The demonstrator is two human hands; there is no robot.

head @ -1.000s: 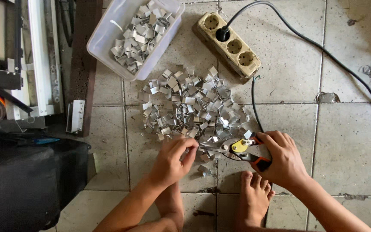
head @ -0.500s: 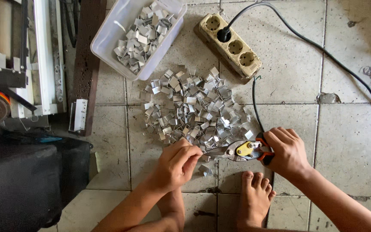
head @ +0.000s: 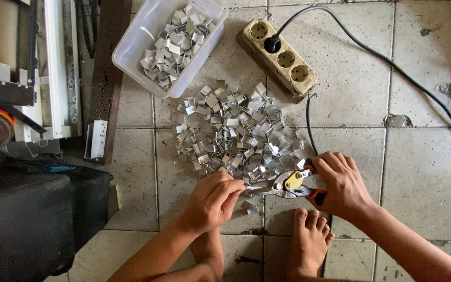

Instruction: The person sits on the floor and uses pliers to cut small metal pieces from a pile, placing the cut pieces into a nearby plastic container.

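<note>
While the right hand grips a pair of snips, the left hand feeds them a small metal piece over the tiled floor.

Orange handles sit clamped in the right hand's closed fingers, and the tool's long axis runs nearly level, its nose pointing left toward the left hand, which lies just beside it. That hand is pinched together, fingertips touching the blade tips; the piece between them is mostly hidden. Both forearms come up from the bottom edge, a bare foot between them. Just beyond the hands spreads a pile of bent metal clips; farther off stand a clear plastic tub of the same clips and a beige power strip.
</note>
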